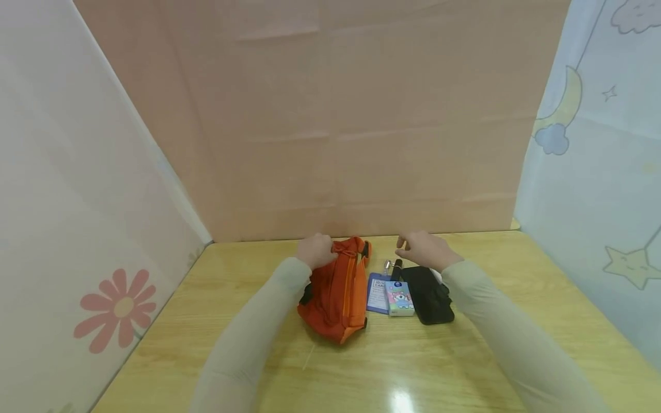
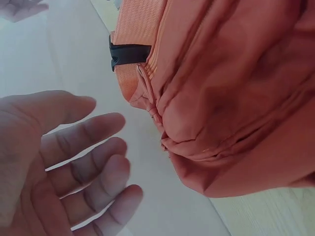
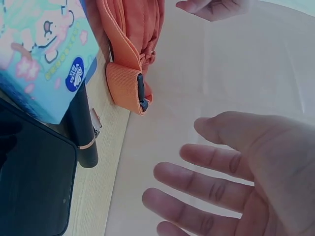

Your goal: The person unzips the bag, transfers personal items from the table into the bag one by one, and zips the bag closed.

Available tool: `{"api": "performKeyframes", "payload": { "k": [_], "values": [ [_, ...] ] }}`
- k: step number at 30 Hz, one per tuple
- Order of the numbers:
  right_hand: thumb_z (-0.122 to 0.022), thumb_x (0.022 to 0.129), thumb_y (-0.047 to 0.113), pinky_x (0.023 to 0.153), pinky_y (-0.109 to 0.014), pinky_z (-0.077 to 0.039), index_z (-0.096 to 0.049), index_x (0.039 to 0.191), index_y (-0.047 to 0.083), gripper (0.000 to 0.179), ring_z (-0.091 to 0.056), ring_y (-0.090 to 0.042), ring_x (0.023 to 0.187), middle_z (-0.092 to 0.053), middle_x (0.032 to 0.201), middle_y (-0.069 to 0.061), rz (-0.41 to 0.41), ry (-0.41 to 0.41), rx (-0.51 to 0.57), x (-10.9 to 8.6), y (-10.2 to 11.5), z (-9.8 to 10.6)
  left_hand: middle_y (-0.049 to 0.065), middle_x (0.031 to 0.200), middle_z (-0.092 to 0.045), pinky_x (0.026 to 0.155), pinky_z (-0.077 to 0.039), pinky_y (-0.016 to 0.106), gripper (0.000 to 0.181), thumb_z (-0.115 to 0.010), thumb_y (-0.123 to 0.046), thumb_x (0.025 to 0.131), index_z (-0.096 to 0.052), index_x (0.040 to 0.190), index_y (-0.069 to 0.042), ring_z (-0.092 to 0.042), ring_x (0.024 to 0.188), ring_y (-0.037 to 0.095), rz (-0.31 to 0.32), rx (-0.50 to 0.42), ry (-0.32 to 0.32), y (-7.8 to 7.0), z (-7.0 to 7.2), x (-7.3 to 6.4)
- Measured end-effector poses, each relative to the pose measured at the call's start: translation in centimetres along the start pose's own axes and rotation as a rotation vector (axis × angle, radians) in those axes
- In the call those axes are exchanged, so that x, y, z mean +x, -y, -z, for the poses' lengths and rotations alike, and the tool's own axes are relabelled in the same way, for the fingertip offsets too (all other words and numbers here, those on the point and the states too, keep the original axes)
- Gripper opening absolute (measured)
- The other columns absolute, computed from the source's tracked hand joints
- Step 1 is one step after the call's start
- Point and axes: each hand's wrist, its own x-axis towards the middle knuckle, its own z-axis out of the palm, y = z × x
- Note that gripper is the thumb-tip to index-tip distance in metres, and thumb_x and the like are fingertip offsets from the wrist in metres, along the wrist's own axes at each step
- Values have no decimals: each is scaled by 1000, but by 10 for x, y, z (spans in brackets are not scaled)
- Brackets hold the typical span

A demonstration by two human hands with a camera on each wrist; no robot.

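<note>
An orange-red waist bag (image 1: 335, 298) lies on the table with its zip and strap showing; a black buckle (image 2: 129, 54) sits on the strap. My left hand (image 1: 316, 251) is over the bag's far left end; in the left wrist view its loosely bent fingers (image 2: 106, 172) are apart from the cloth. My right hand (image 1: 426, 249) hovers beyond the small items, holding nothing, fingers (image 3: 197, 184) loosely extended. Below it are a patterned tissue pack (image 1: 400, 299), a blue-edged card holder (image 1: 378, 293), a black tube (image 3: 81, 130) with a gold ring and a flat black phone-like slab (image 3: 37, 177).
The wooden table (image 1: 217, 321) ends at a pinkish-brown cloth (image 1: 330, 143) behind. Patterned white cloths stand at the left (image 1: 77, 201) and right (image 1: 604, 189). Something white (image 1: 436, 275) shows partly beside the right sleeve.
</note>
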Motion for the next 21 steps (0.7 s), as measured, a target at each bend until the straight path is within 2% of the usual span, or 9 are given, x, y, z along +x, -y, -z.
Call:
{"api": "performKeyframes", "payload": {
  "k": [2,6,10,11,13,16,19,21],
  "values": [
    [-64,91,29,52,-31,-43,-67,95,11,18,-55,-14,62,-64,81,-2,-3,12,5,0,-1,0,-8,49,-22,46,-30,25,52,-62,-29,92,-35,49,-20,-24,46,8,4,-5,33,0,0,1],
    [-63,91,28,51,-30,-41,-66,91,12,17,-53,-14,60,-63,81,-1,-1,21,10,-2,-4,-3,-8,50,-24,49,-32,26,51,-63,-30,92,-36,50,-20,-25,48,9,19,-34,107,-1,0,3],
    [-62,92,30,51,-30,-41,-66,93,13,18,-53,-13,61,-63,82,0,-14,34,16,-3,-4,-7,-7,52,-25,51,-29,26,47,-64,-26,92,-39,52,-17,-24,48,10,-1,-128,161,-4,0,6],
    [-62,93,30,51,-31,-41,-66,94,13,18,-53,-13,60,-63,81,0,-13,36,14,-3,-3,-8,-6,52,-27,51,-29,26,44,-64,-25,91,-43,53,-15,-25,48,10,-7,-166,168,-5,0,7],
    [-61,93,31,51,-30,-40,-65,94,14,17,-52,-13,59,-62,79,1,-15,39,4,-2,-2,-9,-6,55,-35,53,-32,25,35,-66,-24,89,-55,59,-11,-32,51,11,-17,-233,178,-7,1,11],
    [-61,93,30,51,-31,-40,-65,94,14,16,-51,-13,58,-62,78,1,-17,33,-10,-1,-1,-8,-5,64,-48,59,-37,26,25,-67,-27,89,-71,79,-4,-44,62,12,-3,-310,184,-13,2,16],
    [-62,93,30,52,-30,-40,-64,93,15,16,-51,-13,59,-62,78,2,-17,25,-23,-1,-1,-8,-4,72,-55,62,-40,27,24,-68,-26,90,-75,93,-3,-49,69,13,33,-372,189,-19,3,21],
    [-62,93,30,52,-30,-40,-65,93,15,15,-51,-13,60,-62,78,2,-14,23,-28,0,-1,-8,-5,70,-53,60,-40,27,21,-68,-22,89,-74,94,-2,-47,66,13,58,-394,193,-23,1,23]
  ]
}}
